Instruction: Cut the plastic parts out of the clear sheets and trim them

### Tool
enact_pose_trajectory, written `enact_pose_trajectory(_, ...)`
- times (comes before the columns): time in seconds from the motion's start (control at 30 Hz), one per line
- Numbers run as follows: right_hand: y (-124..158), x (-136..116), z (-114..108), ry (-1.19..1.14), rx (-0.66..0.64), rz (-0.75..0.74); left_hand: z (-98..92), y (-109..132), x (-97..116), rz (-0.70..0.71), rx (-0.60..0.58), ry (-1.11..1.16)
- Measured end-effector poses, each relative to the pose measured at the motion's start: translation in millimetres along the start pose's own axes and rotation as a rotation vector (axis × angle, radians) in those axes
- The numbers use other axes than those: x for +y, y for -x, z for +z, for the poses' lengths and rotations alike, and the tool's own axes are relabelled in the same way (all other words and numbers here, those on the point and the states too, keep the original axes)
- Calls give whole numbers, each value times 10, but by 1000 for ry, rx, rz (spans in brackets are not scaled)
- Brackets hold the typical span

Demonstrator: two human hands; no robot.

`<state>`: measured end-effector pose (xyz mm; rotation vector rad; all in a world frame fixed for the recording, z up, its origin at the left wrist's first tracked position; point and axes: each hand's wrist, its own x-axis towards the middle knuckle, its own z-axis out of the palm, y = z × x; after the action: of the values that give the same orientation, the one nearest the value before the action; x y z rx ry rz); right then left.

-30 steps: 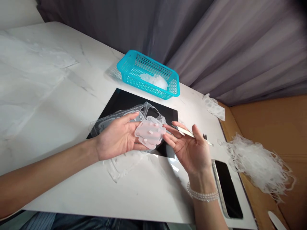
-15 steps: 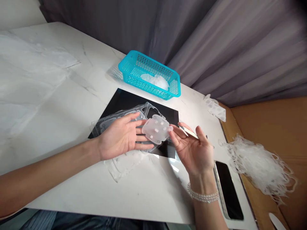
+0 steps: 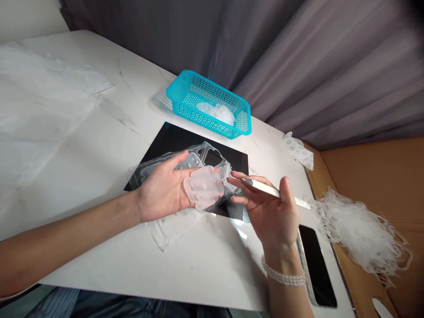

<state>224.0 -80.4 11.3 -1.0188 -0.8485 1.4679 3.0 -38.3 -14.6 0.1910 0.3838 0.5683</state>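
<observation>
A translucent, pinkish-white flexible pad with a notched outline lies on the fingers of my left hand, which is palm up with the thumb apart. My right hand holds a slim white tool with a grey tip, across its fingers and against the thumb. Its fingertips are close to the pad's right side, with a small gap. Beneath the hands, a clear moulded sheet with raised shapes and cut-out openings lies on a black mat. Another clear piece lies nearer me, partly covered.
A turquoise basket holding several translucent pieces stands behind the mat. At right are a phone, a tangle of clear strips over a cardboard box, and a crumpled clear piece. Clear plastic sheeting covers the left.
The pad has turned over, from its studded face to a smoother one, and has shifted left onto my left fingers. My right fingers have come off it, and the white tool has swung into fuller view.
</observation>
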Motion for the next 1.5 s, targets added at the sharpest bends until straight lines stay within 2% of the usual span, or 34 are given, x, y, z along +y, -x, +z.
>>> enact_pose_trajectory(0.13, -34, 55, 37, -27, -6, 100, 22, -1, -27, 10, 28, -37)
enact_pose_trajectory(0.23, -37, 101, 103, -21, -12, 168, 55, 11, -52, 21, 93, -117)
enact_pose_trajectory(0.37, -163, 77, 82, -52, 24, 138, 71, 33, -22, 153, 178, -262)
enact_pose_trajectory(0.47, -512, -78, 50, -78, 87, -23, 35, 35, 58, 344, 270, -403)
enact_pose_trajectory(0.6, -1245, -403, 176, -78, 231, -173, -67, 7, 143, 504, 394, -658)
enact_pose_trajectory(0.67, -1542, -518, 267, -67, 280, -173, -139, -9, 143, 583, 396, -876)
enact_pose_trajectory(0.73, -1659, -538, 323, -47, 305, -182, -219, -16, 111, 682, 329, -1183)
enact_pose_trajectory(0.8, -1552, -452, 329, -17, 301, -207, -299, -18, 56, 744, 194, -1505)
enact_pose_trajectory(0.9, -1076, -194, 253, 89, 163, -188, -389, -26, -38, 784, 69, -1822)
enact_pose_trajectory(0.97, -716, -14, 171, 250, 31, -126, -424, -37, -84, 800, 65, -1907)
enact_pose_trajectory(1.07, -375, 180, 70, 517, 4, -56, -451, -47, -118, 812, 64, -1887)
enact_pose_trajectory(1.17, -324, 261, 35, 703, 30, -9, -472, -48, -127, 819, 80, -1834)
enact_pose_trajectory(1.23, -364, 267, 34, 742, 47, -12, -486, -51, -130, 806, 100, -1828)
enact_pose_trajectory(1.4, -375, 215, 20, 699, 51, -57, -507, -59, -128, 792, 112, -1834)
enact_pose_trajectory(1.5, -463, 118, -95, 594, 80, -166, -505, -51, -119, 791, 80, -1849)
